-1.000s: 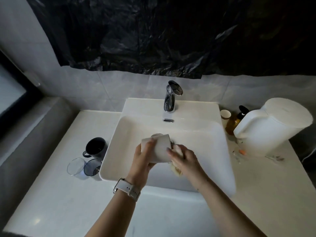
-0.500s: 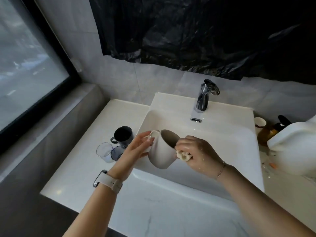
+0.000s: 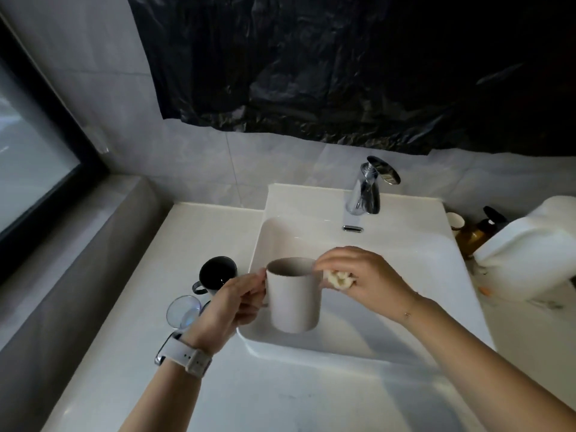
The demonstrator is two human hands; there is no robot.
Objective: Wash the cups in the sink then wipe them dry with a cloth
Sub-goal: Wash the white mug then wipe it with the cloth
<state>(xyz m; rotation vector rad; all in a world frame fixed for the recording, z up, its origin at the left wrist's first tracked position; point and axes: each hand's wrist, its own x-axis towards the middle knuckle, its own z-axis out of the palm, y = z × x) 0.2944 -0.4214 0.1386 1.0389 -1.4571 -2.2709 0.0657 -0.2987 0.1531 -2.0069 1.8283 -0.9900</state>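
My left hand (image 3: 232, 302) grips the handle of a white mug (image 3: 293, 299), held upright over the left front corner of the white sink (image 3: 405, 338). Just right of the mug's rim, my right hand (image 3: 364, 277) holds a small crumpled pale cloth (image 3: 339, 279). On the counter left of the sink stand a black mug (image 3: 216, 272) and a clear glass (image 3: 183, 311); my left hand hides what lies behind the glass.
A chrome tap (image 3: 367, 190) stands at the back of the sink. To the right are a small white cup (image 3: 454, 220), an amber bottle (image 3: 473, 236) and a large white jug (image 3: 530, 251). A window ledge (image 3: 78, 260) runs along the left.
The mug has turned from tilted to upright, my left hand now round its handle. My right hand with the cloth has come off the mug's mouth. The view has swung left.
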